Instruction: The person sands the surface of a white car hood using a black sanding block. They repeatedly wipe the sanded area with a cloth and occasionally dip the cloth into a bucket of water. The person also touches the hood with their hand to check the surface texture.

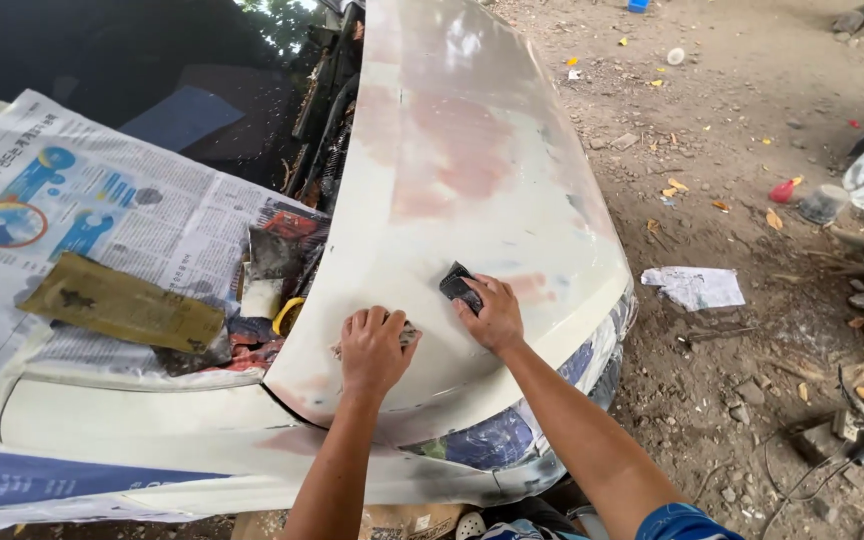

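A white car hood (472, 170) with pink and grey sanded patches fills the middle of the view. My right hand (492, 312) presses a dark piece of sandpaper (457, 284) flat on the hood near its front edge. My left hand (374, 348) lies palm down a little to the left, covering a small worn scrap of sandpaper (408, 336) that peeks out beside the fingers. Both forearms reach up from the bottom of the frame.
Newspaper (82, 205) masks the windshield and fender at left, with a yellowish sanding sheet (122, 303) lying on it. The headlight (497, 440) is covered in paper. Dirt ground at right holds a crumpled paper (694, 287), litter, roots and cables.
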